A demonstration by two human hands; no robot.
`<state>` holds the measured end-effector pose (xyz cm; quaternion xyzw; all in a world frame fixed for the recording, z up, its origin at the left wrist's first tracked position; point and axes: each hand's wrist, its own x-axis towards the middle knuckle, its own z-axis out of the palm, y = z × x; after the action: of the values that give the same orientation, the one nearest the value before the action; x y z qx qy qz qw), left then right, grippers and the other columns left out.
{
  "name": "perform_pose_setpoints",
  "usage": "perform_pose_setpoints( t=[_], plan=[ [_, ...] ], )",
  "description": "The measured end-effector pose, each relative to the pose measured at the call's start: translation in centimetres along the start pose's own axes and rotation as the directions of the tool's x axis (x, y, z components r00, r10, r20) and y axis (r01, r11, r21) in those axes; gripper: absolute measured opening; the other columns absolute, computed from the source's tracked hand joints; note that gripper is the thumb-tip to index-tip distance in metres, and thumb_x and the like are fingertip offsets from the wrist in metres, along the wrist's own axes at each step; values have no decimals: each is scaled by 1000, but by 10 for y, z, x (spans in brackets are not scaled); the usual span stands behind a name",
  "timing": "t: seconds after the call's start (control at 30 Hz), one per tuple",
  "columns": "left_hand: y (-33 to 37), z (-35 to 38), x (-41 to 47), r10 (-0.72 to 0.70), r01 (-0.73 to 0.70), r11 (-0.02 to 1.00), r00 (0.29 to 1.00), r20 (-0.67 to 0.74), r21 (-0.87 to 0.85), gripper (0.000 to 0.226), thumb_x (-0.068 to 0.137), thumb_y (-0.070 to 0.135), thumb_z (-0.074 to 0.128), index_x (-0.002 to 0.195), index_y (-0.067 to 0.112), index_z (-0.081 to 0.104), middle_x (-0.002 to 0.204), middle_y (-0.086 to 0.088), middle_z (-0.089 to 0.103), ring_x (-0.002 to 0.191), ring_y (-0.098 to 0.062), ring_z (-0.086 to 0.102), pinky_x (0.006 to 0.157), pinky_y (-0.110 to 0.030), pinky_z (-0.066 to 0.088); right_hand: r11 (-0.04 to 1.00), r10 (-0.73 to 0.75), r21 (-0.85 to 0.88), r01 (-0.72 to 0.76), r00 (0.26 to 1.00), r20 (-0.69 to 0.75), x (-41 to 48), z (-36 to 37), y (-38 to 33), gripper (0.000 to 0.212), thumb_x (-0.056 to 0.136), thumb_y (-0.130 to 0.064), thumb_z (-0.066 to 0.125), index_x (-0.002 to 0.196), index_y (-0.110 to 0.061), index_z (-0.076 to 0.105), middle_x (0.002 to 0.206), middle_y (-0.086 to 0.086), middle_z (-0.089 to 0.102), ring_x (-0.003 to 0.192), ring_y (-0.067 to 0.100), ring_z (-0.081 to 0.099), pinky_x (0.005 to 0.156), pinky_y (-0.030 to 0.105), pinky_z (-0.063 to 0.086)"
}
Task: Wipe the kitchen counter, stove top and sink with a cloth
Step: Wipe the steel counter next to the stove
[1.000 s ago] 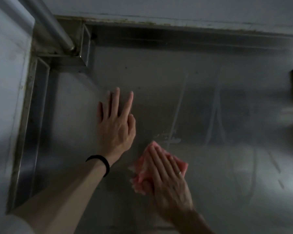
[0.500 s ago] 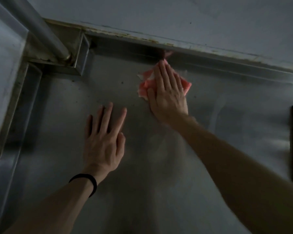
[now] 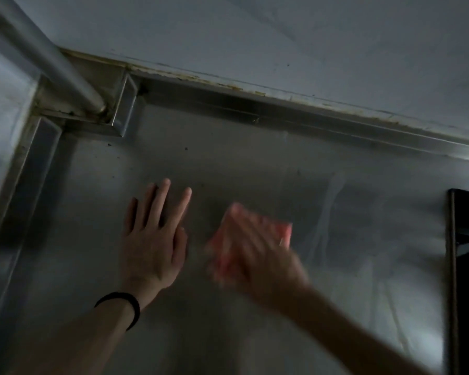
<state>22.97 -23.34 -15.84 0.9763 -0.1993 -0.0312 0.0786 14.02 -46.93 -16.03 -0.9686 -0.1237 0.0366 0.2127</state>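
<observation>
The pink cloth (image 3: 282, 232) lies flat on the steel counter (image 3: 228, 163), about mid-way between its back edge and the near edge of the view, under the right hand (image 3: 257, 255). Both are smeared by blur. The cloth shows as a wide patch that runs across the fingers from lower left to upper right, with one sharper corner toward the right. Its exact outline cannot be told. The right hand's fingers look stretched out over it, pointing up and left toward the back wall (image 3: 282, 36), pressing rather than pinching.

Just beside it, the left hand (image 3: 152, 247) rests palm-down on the bare steel, fingers straight and slightly spread, thumb tucked alongside. A black band (image 3: 132, 304) circles that wrist.

Pale wet streaks (image 3: 328, 212) mark the steel to the right of the cloth. A dark panel (image 3: 466, 266) stands at the right edge. In the back left corner a grey pipe (image 3: 52, 63) meets the counter.
</observation>
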Motion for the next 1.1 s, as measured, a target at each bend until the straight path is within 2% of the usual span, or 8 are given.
perform_pose_setpoints(
  t=[0.13,0.23,0.4,0.53,0.63,0.77,0.9,1.1],
  plan=[
    [-1,3,0,1,-1,1000,1000,-7,22,68,98,34,39,165,32,28,175,-7,18,158,-34,24,127,-56,20,970,213,-119,-212,977,-5,107,-46,93,69,110,-49,31,164,-9,18,173,13,13,161,26,10,132,45,8],
    [-2,5,0,6,-5,1000,1000,-18,23,68,98,36,37,165,34,25,175,-5,16,158,-34,24,127,-56,20,961,172,-228,-158,984,45,131,-53,116,69,110,-53,17,167,-15,8,175,6,6,162,23,4,131,47,7],
    [-2,5,0,-7,8,1000,1000,-22,28,68,97,35,38,164,34,28,174,-6,18,157,-34,26,127,-55,19,954,273,-126,-274,962,-28,79,-29,49,67,111,-46,32,166,-12,12,174,9,8,161,23,5,131,41,3],
    [-1,2,0,0,0,1000,1000,-13,-7,70,96,33,39,165,33,27,175,-6,16,158,-33,23,127,-56,19,998,41,-53,-43,999,-33,-45,28,-56,67,105,-40,52,160,-10,29,168,12,28,159,25,22,128,41,22],
    [-1,1,0,6,-5,1000,1000,-4,8,69,97,34,40,165,34,26,175,-6,16,158,-32,23,127,-56,19,994,-20,-108,34,992,127,-122,56,-113,67,90,-50,64,150,-20,54,161,1,45,153,18,36,114,37,39],
    [2,-3,-1,-3,2,1000,1000,9,17,68,98,34,39,165,33,27,174,-8,17,159,-33,21,128,-53,15,996,-39,-73,48,992,121,-128,47,-107,71,93,-53,57,154,-19,48,167,1,34,153,17,35,117,37,37],
    [4,-6,-2,5,-5,1000,1000,-2,29,66,99,33,40,164,31,29,174,-10,20,158,-35,24,128,-54,16,989,148,10,-148,989,4,-101,15,-35,74,104,-49,51,160,-6,32,171,12,22,160,24,19,128,44,23],
    [6,-10,-2,-19,18,999,999,34,33,64,101,35,35,165,32,26,174,-10,17,159,-34,18,129,-55,14,881,440,-145,-451,892,-98,-31,-40,79,72,107,-46,30,164,-3,17,172,17,14,161,29,11,131,47,11]
  ],
)
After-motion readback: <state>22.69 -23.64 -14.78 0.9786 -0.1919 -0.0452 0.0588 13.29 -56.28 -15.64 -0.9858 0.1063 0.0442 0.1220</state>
